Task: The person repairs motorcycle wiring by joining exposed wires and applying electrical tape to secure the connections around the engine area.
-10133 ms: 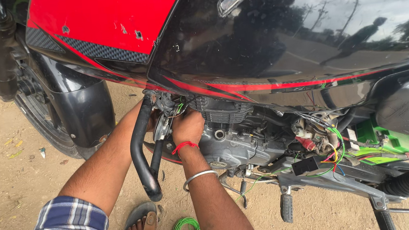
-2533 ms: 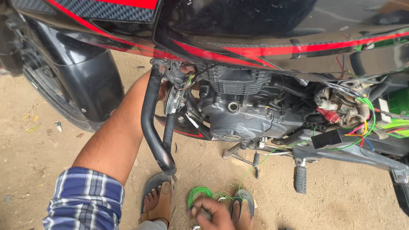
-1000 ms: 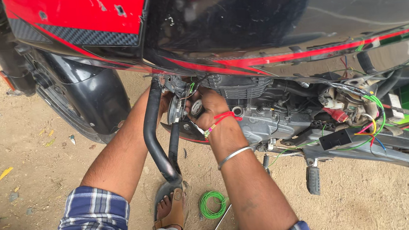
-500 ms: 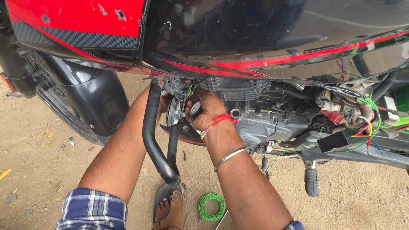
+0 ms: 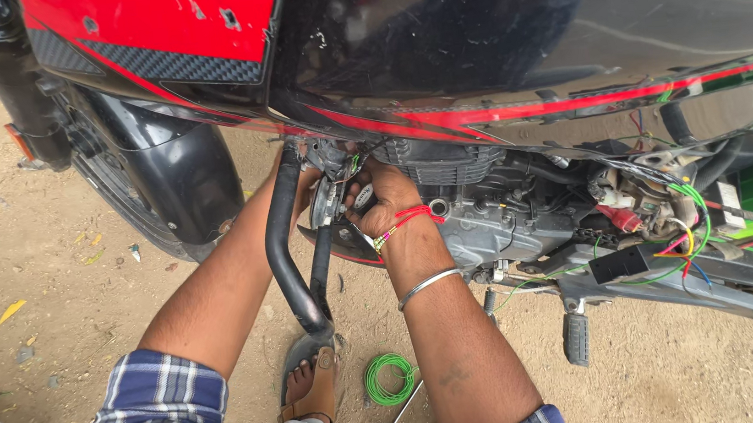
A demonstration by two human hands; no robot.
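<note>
I look down at a motorcycle with a black and red tank (image 5: 488,35) and an exposed grey engine (image 5: 488,219). My right hand (image 5: 380,200), with red thread and a metal bangle on the wrist, presses against a small metal part at the engine's front, beside the black crash guard tube (image 5: 283,248). Its fingers are curled on that part. My left hand (image 5: 300,180) reaches behind the guard tube toward the same spot and is mostly hidden.
A coil of green wire (image 5: 389,378) and a metal spanner (image 5: 400,410) lie on the sandy ground by my sandalled foot (image 5: 311,388). The front wheel and black mudguard (image 5: 176,180) stand to the left. Loose coloured wiring (image 5: 672,220) hangs at the right.
Ten seconds ago both hands were at the engine. Then my right hand dropped to the green wire coil on the ground, and has since come back up to the engine front.
</note>
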